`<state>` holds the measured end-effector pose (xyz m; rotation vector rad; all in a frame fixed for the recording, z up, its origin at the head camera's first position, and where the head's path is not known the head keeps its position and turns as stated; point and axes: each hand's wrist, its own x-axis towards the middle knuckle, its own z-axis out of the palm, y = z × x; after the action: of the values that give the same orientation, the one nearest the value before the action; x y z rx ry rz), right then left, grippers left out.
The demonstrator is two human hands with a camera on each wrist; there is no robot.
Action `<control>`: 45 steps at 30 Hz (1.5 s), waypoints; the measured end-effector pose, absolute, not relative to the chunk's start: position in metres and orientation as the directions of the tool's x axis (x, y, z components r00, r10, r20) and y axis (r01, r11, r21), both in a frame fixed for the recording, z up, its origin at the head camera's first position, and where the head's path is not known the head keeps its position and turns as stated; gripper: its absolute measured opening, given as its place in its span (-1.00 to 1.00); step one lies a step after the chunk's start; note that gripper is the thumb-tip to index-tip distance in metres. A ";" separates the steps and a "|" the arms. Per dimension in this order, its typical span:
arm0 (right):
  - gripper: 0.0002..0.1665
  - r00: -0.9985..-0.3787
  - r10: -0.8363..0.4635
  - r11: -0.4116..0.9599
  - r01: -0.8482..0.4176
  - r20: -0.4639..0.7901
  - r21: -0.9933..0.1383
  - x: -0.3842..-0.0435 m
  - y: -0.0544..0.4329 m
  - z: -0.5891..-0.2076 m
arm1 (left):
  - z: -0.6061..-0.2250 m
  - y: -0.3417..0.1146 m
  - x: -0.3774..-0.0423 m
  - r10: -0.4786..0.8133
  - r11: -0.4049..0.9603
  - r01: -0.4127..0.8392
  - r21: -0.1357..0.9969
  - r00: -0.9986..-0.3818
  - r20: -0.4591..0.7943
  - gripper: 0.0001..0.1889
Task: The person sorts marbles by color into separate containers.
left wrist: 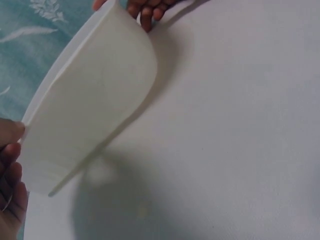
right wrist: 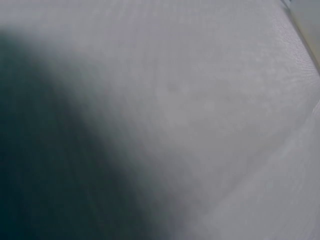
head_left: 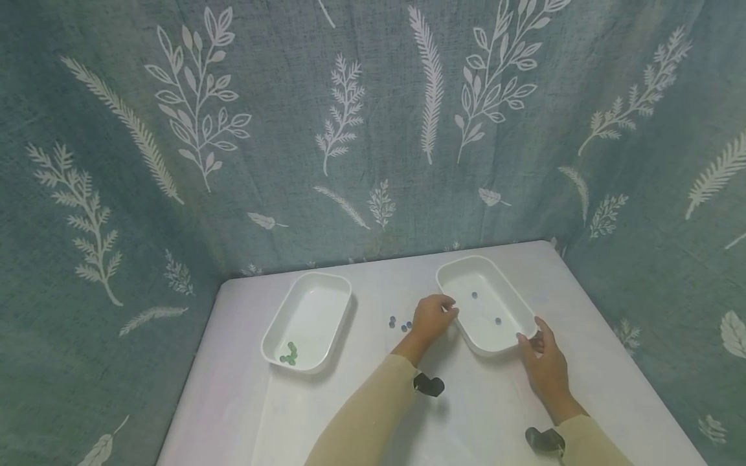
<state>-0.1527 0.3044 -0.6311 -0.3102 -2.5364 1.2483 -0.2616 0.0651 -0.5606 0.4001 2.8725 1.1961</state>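
Observation:
A white rectangular tray stands at the right of the table, with two small bluish round pieces in it. My left hand pinches its left rim between thumb and fingers. At the near right corner, my right hand grips the rim, thumb on top and fingers curled beneath. From the side, the left wrist view shows the tray's outer wall tilted across the picture, the left hand at one end and the right hand's fingertips at the other. Neither hand shows in the right wrist view.
Left of it stands a second white tray with several green pieces at its near end. Several loose bluish pieces lie on the white tablecloth between the trays. Patterned teal curtains enclose the table's back and sides.

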 end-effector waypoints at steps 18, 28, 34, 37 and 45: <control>-0.21 -0.932 0.325 0.607 0.076 0.160 -0.791 -0.154 0.305 -0.629 | -0.560 0.049 -0.255 0.282 0.630 0.264 0.731 -0.954 0.102 -0.78; -0.22 -0.932 0.312 0.608 0.049 0.182 -0.792 -0.153 0.306 -0.630 | -0.562 0.031 -0.251 0.296 0.623 0.292 0.726 -0.947 0.126 -0.76; -0.20 -0.934 0.311 0.600 0.046 0.179 -0.799 -0.153 0.306 -0.631 | -0.558 0.018 -0.246 0.313 0.613 0.332 0.717 -0.935 0.165 -0.78; -0.20 -0.933 0.313 0.600 0.050 0.177 -0.799 -0.153 0.306 -0.632 | -0.560 0.011 -0.246 0.315 0.622 0.332 0.709 -0.935 0.161 -0.78; -0.19 -0.936 0.313 0.594 0.061 0.160 -0.802 -0.152 0.304 -0.630 | -0.566 -0.009 -0.246 0.320 0.647 0.332 0.687 -0.935 0.151 -0.76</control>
<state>-0.1521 0.3039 -0.6299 -0.3059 -2.5407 1.2616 -0.2458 -0.0093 -0.5663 0.5667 2.8651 1.2003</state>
